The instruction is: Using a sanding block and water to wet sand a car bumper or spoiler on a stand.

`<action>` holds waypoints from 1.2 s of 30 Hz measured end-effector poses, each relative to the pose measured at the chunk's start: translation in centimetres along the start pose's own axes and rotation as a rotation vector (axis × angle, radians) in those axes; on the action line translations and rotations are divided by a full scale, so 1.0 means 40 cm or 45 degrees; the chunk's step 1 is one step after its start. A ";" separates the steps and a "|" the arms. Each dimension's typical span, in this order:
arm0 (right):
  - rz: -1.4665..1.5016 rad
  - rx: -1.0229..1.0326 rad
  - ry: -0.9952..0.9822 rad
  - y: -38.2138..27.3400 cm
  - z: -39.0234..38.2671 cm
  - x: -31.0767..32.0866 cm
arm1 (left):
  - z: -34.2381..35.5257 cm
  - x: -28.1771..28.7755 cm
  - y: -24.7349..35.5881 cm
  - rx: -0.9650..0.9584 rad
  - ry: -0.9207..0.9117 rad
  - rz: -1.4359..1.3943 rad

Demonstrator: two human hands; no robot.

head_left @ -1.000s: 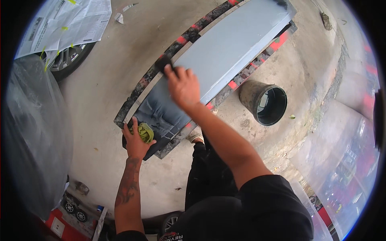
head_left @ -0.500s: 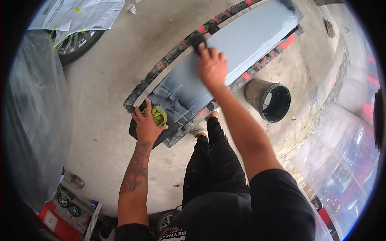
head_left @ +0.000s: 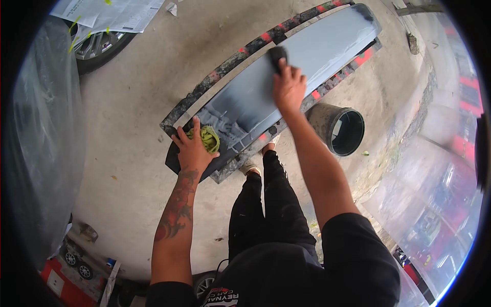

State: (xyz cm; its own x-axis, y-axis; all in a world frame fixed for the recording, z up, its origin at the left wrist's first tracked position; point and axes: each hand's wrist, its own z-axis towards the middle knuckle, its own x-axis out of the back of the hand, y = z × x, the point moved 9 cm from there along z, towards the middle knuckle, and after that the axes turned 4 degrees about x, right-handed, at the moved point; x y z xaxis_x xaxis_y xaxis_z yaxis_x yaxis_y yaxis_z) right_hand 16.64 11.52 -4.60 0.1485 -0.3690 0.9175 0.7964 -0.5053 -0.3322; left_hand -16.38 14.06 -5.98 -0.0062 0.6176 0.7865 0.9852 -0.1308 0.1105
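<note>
A long, curved panel [head_left: 317, 53], mostly grey with dark, worn-looking patches, lies across a stand with black padded rails. My right hand [head_left: 290, 92] grips a black sanding block [head_left: 277, 57] against the middle of the panel's surface; both are a little blurred. At the panel's near left end, my left hand [head_left: 193, 152] presses down with its fingers spread around a crumpled yellow-green cloth [head_left: 209, 138]. Part of that cloth is hidden under the palm. Whitish, streaky marks show on the dark area just beyond the cloth.
Right of the stand, a dark bucket [head_left: 332, 128] is tipped toward me on the concrete floor. Clear plastic sheeting [head_left: 43, 133] hangs at the left, below a paper-covered car wheel [head_left: 97, 48]. More plastic sheeting [head_left: 404, 204] lines the right. My feet are close to the stand.
My right hand has slid the sanding block to the right along the panel. The left hand stays on the cloth at the near end. The whole view has shifted slightly.
</note>
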 end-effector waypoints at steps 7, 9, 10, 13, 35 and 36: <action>0.175 0.652 -0.485 -0.261 -0.291 -0.024 | -0.004 0.016 -0.008 -0.036 0.027 0.007; 0.197 0.654 -0.483 -0.218 -0.257 0.004 | -0.014 0.036 0.007 -0.040 -0.040 -0.101; 0.242 0.590 -0.440 -0.175 -0.233 0.031 | -0.014 0.023 -0.011 -0.037 -0.030 -0.102; 0.349 0.352 -0.288 -0.006 -0.158 0.124 | -0.055 0.039 -0.066 -0.133 0.408 -0.692; 0.418 -0.827 -0.717 1.164 -0.608 0.500 | 0.112 0.051 0.627 -0.020 1.159 -0.475; 0.438 -0.835 -0.711 1.170 -0.615 0.501 | 0.138 0.071 0.736 -0.120 1.155 -0.497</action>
State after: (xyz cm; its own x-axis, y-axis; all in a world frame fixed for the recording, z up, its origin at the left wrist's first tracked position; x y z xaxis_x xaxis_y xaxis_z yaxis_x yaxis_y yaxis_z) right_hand 42.47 -38.70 -7.14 0.7115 -0.2376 0.6613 0.1902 -0.8408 -0.5068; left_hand 13.56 16.22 -3.84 -0.4946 -0.1922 0.8476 0.8689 -0.1298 0.4777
